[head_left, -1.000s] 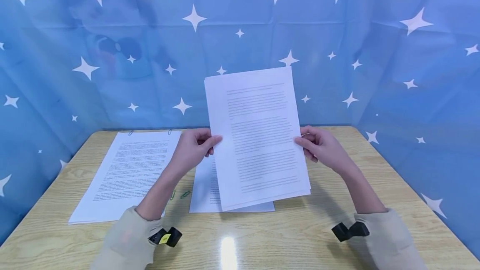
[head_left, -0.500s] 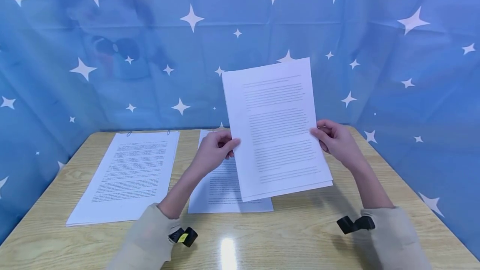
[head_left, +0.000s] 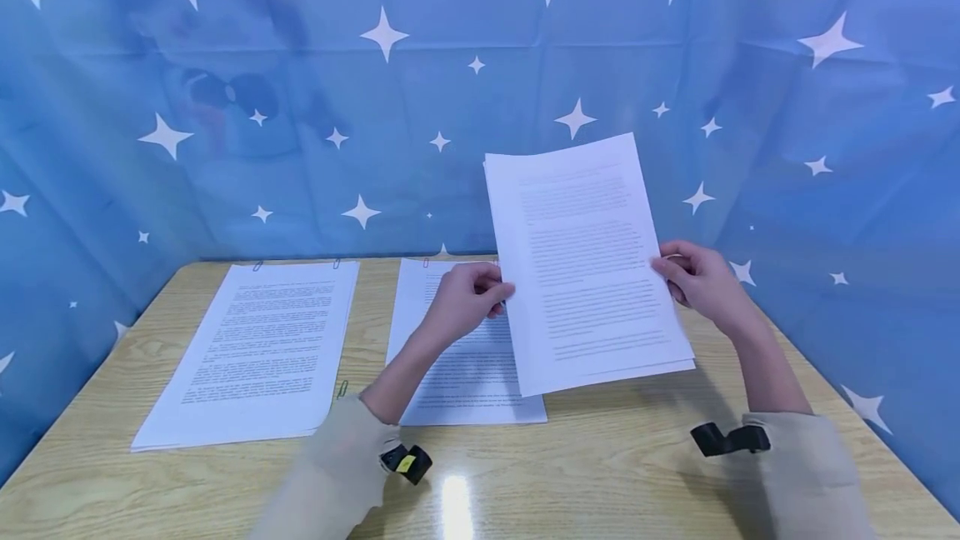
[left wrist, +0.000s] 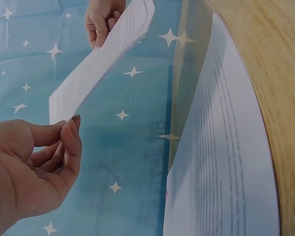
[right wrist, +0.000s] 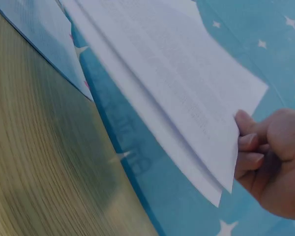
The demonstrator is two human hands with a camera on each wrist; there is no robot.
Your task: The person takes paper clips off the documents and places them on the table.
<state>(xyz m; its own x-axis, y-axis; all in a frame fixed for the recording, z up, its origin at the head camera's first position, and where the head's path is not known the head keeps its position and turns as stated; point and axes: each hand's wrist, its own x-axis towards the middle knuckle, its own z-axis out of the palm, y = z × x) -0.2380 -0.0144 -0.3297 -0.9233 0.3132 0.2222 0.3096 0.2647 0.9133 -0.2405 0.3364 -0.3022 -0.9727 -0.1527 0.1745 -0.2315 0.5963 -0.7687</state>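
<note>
A small stack of printed sheets point(head_left: 588, 273) is held up, tilted, above the right half of the table. My left hand point(head_left: 472, 300) pinches its left edge between thumb and fingers. On the opposite edge my right hand point(head_left: 699, 282) pinches the sheets in the same way. In the right wrist view the stack point(right wrist: 172, 93) shows layered edges slightly out of line, with the right hand point(right wrist: 275, 157) at its side. Seen from the left wrist, the left hand point(left wrist: 39, 167) grips the near edge of the sheets point(left wrist: 98, 64).
On the wooden table point(head_left: 600, 473) lies a printed stack point(head_left: 255, 357) at left, with paper clips point(head_left: 337, 263) on its top edge. A second printed stack point(head_left: 465, 390) with red clips lies in the middle, partly covered. A green paper clip point(head_left: 342, 389) lies between them. A starry blue curtain point(head_left: 480, 7) hangs behind.
Both hands have carried the held sheets to the right, uncovering more of the middle stack. The left forearm now passes over the spot where green clips were visible.
</note>
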